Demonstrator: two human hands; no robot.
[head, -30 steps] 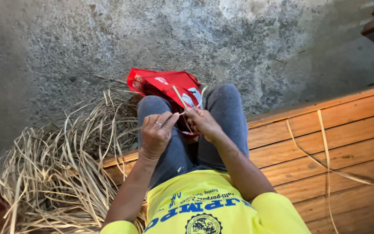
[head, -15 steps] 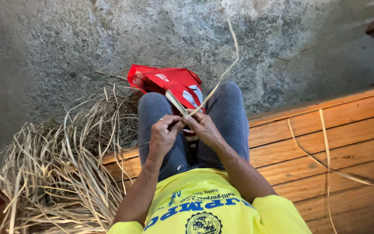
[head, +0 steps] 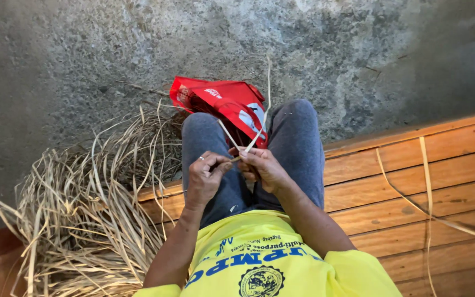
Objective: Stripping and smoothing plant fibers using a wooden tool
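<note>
Pinching one pale straw strip (head: 259,132) between them, left hand (head: 205,177) and right hand (head: 262,168) meet fingers closed above the knees; strip rises past red bag (head: 221,102).

Straw heap (head: 78,220) on concrete floor (head: 83,49)

Red bag (head: 224,102), wooden bench (head: 413,181), concrete floor (head: 83,49)
</note>
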